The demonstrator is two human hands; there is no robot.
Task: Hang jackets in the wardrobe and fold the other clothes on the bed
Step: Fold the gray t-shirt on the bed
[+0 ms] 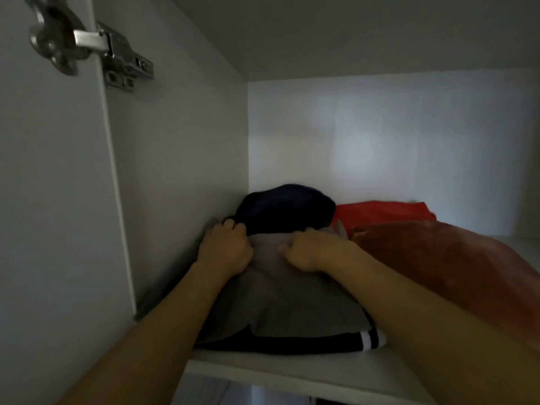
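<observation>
A folded grey garment [280,299] lies on the wardrobe's upper shelf [292,372], on top of a black piece with white stripes [371,339]. My left hand [225,248] grips the grey garment's far left edge, fingers curled into the cloth. My right hand [309,249] clutches the far right edge the same way. Behind both hands sits a dark navy bundle [286,209], touching the grey garment.
A red cloth [382,211] lies at the back right and a rust-coloured velvet cushion [455,267] fills the shelf's right side. The white side wall [181,171] is close on the left, with a metal door hinge [117,54] above.
</observation>
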